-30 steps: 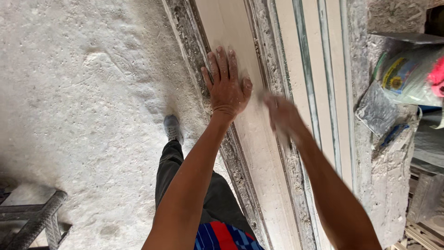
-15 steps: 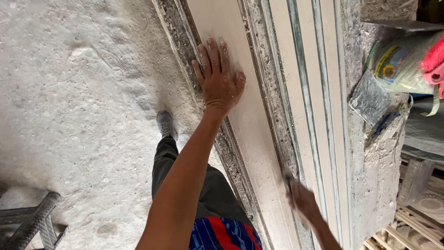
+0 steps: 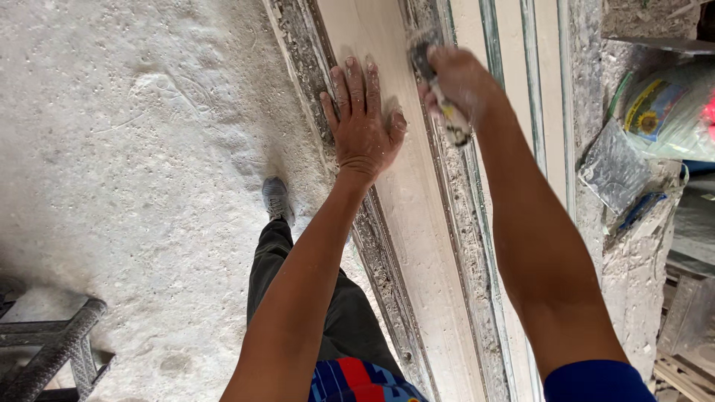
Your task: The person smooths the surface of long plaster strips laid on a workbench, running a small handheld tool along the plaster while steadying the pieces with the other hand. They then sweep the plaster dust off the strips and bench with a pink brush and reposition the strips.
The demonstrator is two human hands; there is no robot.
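Counted: 2 hands, left [image 3: 363, 126] and right [image 3: 458, 78]; 1 scraper [image 3: 439, 93]; 1 shoe [image 3: 276, 198]; 1 bag [image 3: 666, 112].

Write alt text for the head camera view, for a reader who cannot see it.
Seen from above, a person's left hand lies flat on a long pale board in a crusted frame, while the right hand grips a small tool at the board's edge. Below are a dusty white floor and the person's shoe.

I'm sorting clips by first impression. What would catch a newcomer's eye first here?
The left hand, dusted white, pressed flat on a long pale board running up the middle. Just to its right, the right hand grips a small tool at the board's crusted edge. At far right, a bright printed bag lies on rubble.
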